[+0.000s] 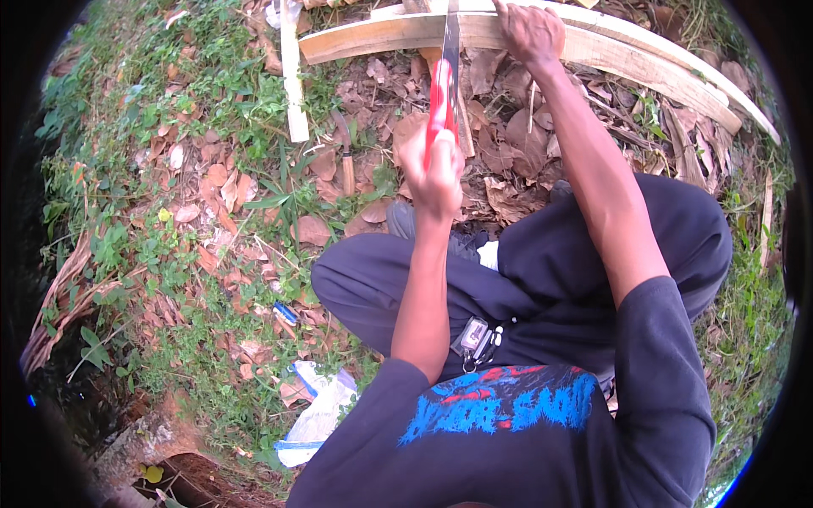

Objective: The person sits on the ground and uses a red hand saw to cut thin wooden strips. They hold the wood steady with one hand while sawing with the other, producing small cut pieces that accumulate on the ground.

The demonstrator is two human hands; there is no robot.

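Note:
My left hand (436, 178) is closed around the red handle of a hand saw (442, 97). Its blade points away from me and lies across a pale, rough-cut wooden board (381, 41) at the top of the view. Just right of the blade, my right hand (533, 35) grips the same board, fingers bent over it; the fingertips are partly hidden. A second long wooden strip (652, 41) runs along the board's far side. What supports the boards is mostly out of sight.
A narrow pale wood strip (293, 93) lies left of the saw, near a knife with a wooden handle (348, 169). My crossed legs (542, 271) are close below. On the leafy, grassy ground at left are a small blue object (285, 314) and a white plastic bag (320, 415).

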